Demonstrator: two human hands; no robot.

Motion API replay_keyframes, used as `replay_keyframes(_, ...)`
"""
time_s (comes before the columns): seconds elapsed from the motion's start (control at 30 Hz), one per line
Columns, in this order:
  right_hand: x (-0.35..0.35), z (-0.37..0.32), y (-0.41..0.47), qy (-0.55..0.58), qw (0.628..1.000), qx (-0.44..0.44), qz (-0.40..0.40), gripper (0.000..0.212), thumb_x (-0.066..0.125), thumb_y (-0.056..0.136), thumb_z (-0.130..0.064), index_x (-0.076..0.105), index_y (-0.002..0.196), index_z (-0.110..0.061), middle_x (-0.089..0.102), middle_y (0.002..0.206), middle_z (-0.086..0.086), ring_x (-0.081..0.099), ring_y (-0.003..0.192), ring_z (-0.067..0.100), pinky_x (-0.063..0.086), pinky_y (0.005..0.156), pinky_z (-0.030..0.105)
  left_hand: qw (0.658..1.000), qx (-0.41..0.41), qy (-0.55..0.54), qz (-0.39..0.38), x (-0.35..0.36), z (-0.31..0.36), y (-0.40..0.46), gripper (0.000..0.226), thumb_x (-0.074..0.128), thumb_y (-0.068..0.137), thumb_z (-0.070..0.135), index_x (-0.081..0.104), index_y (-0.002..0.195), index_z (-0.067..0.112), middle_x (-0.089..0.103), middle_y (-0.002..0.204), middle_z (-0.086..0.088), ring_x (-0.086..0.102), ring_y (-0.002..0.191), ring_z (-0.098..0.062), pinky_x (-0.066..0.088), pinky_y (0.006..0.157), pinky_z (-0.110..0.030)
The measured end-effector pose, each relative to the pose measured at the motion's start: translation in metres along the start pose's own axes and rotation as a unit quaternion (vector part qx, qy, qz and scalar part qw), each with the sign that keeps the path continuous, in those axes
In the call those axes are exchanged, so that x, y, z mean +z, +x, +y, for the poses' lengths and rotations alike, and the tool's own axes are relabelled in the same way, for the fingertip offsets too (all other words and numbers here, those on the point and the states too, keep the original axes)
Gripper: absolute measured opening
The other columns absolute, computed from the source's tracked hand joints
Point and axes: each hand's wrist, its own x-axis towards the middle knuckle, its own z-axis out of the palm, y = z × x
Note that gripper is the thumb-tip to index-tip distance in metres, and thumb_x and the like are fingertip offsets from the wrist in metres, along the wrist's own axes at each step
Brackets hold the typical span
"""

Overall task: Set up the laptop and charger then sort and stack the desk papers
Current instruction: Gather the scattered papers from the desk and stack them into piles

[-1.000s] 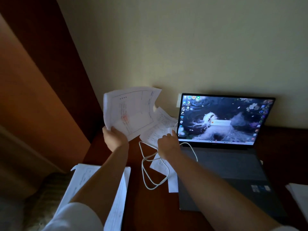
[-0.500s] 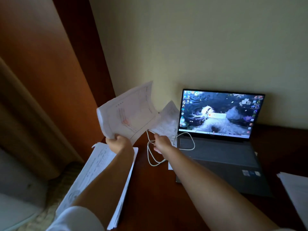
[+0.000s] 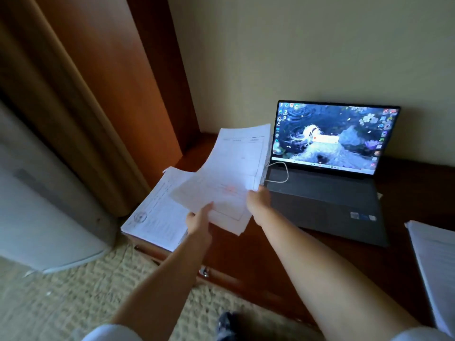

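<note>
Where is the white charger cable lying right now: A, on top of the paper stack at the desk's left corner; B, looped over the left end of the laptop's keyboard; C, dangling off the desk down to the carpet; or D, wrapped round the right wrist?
B: the white cable forms a loop on the left end of the open laptop keyboard deck, beside the held sheets.

loose papers [image 3: 229,178] held above stack [image 3: 157,212]; laptop [image 3: 330,168] open, lit.

A room in a home or lodging is suggested; a dark wooden desk [image 3: 246,262] is set against a plain wall [image 3: 295,57]; woven carpet [image 3: 86,296] is seen beside a wooden door [image 3: 110,82].
</note>
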Motion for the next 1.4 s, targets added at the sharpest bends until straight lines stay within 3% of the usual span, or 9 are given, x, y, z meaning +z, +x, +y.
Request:
replay_keyframes(0.17,-0.041,0.065,-0.016,-0.142,0.987,0.06,-0.052,0.042,0.036,0.095,-0.003,0.042,0.137,0.001,0.046,0.139,0.019,0.048,0.123,0.033,0.042,0.088,0.03,0.99,0.04,0.08,0.109,-0.032,-0.021,-0.004,0.011,0.06,0.086,0.005,0.062,0.076,0.008,0.061,0.083,-0.011,0.054,0.08,-0.026,0.048,0.071,-0.033)
replay_keyframes(0.3,-0.064,0.097,-0.026,-0.237,0.968,0.07,-0.038,0.036,0.037,0.097,-0.005,0.045,0.131,0.004,0.048,0.137,0.021,0.048,0.123,0.035,0.042,0.093,0.032,0.988,-0.038,0.138,0.053,-0.044,-0.044,0.005,0.017,0.068,0.077,-0.012,0.066,0.087,0.002,0.066,0.077,-0.018,0.062,0.063,-0.025,0.057,0.064,-0.032)
replay_keyframes(0.4,-0.07,0.112,-0.034,-0.267,0.961,0.063,-0.02,0.04,0.034,0.098,-0.004,0.032,0.137,0.004,0.044,0.139,0.021,0.046,0.126,0.035,0.041,0.093,0.033,0.961,-0.037,0.272,0.012,-0.041,-0.068,0.007,0.01,0.072,0.081,0.002,0.062,0.079,0.003,0.068,0.07,-0.014,0.063,0.059,-0.023,0.057,0.066,-0.032)
replay_keyframes(0.57,-0.071,0.142,-0.043,-0.31,0.949,0.009,0.05,0.058,0.035,0.096,-0.005,0.02,0.15,-0.018,0.054,0.129,0.015,0.056,0.111,0.034,0.049,0.08,0.037,0.873,0.024,0.486,-0.029,-0.037,-0.091,0.007,0.033,0.052,0.094,0.026,0.062,0.119,0.005,0.064,0.117,-0.014,0.061,0.109,-0.029,0.048,0.077,-0.03)
replay_keyframes(0.67,-0.063,0.151,-0.052,-0.313,0.948,0.009,0.057,0.045,0.04,0.098,-0.013,0.035,0.143,-0.011,0.05,0.137,0.013,0.05,0.122,0.032,0.047,0.094,0.039,0.85,0.055,0.522,-0.034,-0.039,-0.103,0.013,0.033,0.055,0.089,0.016,0.062,0.119,0.006,0.067,0.106,-0.013,0.066,0.095,-0.029,0.055,0.087,-0.039)
replay_keyframes(0.8,-0.05,0.154,-0.065,-0.357,0.931,-0.002,0.079,0.059,0.041,0.095,-0.008,0.02,0.15,-0.013,0.044,0.141,0.011,0.05,0.121,0.033,0.046,0.089,0.04,0.841,0.064,0.534,-0.056,-0.04,-0.107,0.016,0.038,0.056,0.086,0.009,0.058,0.124,0.011,0.062,0.12,-0.012,0.064,0.098,-0.028,0.052,0.081,-0.029)
replay_keyframes(0.93,-0.041,0.158,-0.07,-0.386,0.903,-0.084,0.17,0.047,0.047,0.086,0.001,0.049,0.133,-0.007,0.064,0.104,0.015,0.061,0.095,0.033,0.048,0.074,0.039,0.768,0.137,0.625,-0.035,-0.04,-0.105,0.021,0.032,0.05,0.087,0.014,0.067,0.113,0.023,0.058,0.122,-0.005,0.049,0.113,-0.025,0.039,0.096,-0.035)
replay_keyframes(1.2,-0.07,0.156,-0.078,-0.222,0.92,0.134,0.295,0.032,0.045,0.087,-0.002,0.049,0.119,-0.001,0.05,0.123,0.019,0.055,0.105,0.043,0.046,0.079,0.045,0.822,0.12,0.554,-0.049,-0.044,-0.089,0.028,0.041,0.052,0.086,0.007,0.054,0.126,0.016,0.046,0.129,-0.009,0.054,0.099,-0.025,0.047,0.084,-0.032)
replay_keyframes(1.4,-0.047,0.158,-0.067,-0.247,0.937,0.142,0.2,0.04,0.046,0.086,-0.003,0.049,0.126,-0.001,0.05,0.128,0.019,0.05,0.117,0.038,0.049,0.093,0.045,0.833,0.086,0.537,-0.099,-0.035,-0.082,0.029,0.04,0.05,0.086,0.008,0.054,0.126,0.003,0.061,0.123,-0.015,0.063,0.103,-0.029,0.054,0.077,-0.038)
